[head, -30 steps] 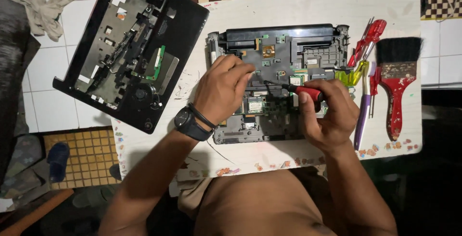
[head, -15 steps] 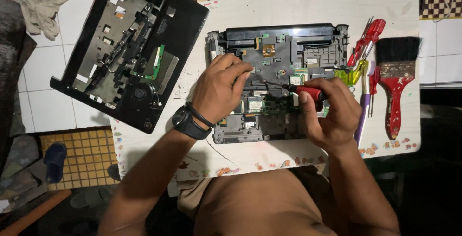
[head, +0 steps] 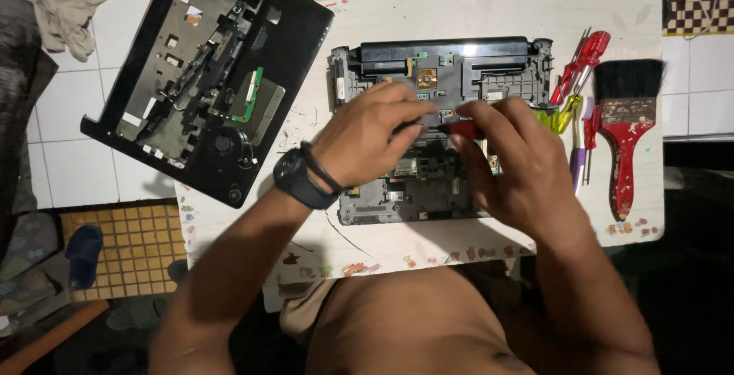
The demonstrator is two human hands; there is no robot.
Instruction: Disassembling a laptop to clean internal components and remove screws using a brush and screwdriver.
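Already well into a teardown, by the look of it. Nearest the camera, the left hand [head: 375, 134] is resting on the opened laptop base [head: 443, 126], fingers curled down onto the exposed board; whether they are pinching anything I cannot tell. A dark wristwatch [head: 298, 178] is sitting on that wrist. At about 3 o'clock from it, the right hand [head: 512, 168] is closing its fingers round a red-handled screwdriver [head: 463, 128], only a short stretch of red grip showing between the two hands, its tip hidden.

The laptop base is lying flat at the middle of the white table [head: 489, 8], its top cover off and green circuit parts uncovered. The board itself is still sitting in the shell, so I judge the disassembly partly done: the cover stage is finished, the inner parts are still in place.

Out at 9 to 10 o'clock, the removed black cover panel [head: 206, 77] is lying inside-up, overhanging the table's left edge above the tiled floor [head: 57, 146].

At 3 o'clock, near the base's right end, spare screwdrivers [head: 577, 65] with red and yellow-green handles are waiting, and just beyond them a red-handled paintbrush [head: 627, 126] with black bristles. A crumpled grey cloth [head: 65, 8] is lying far off at 10 o'clock.
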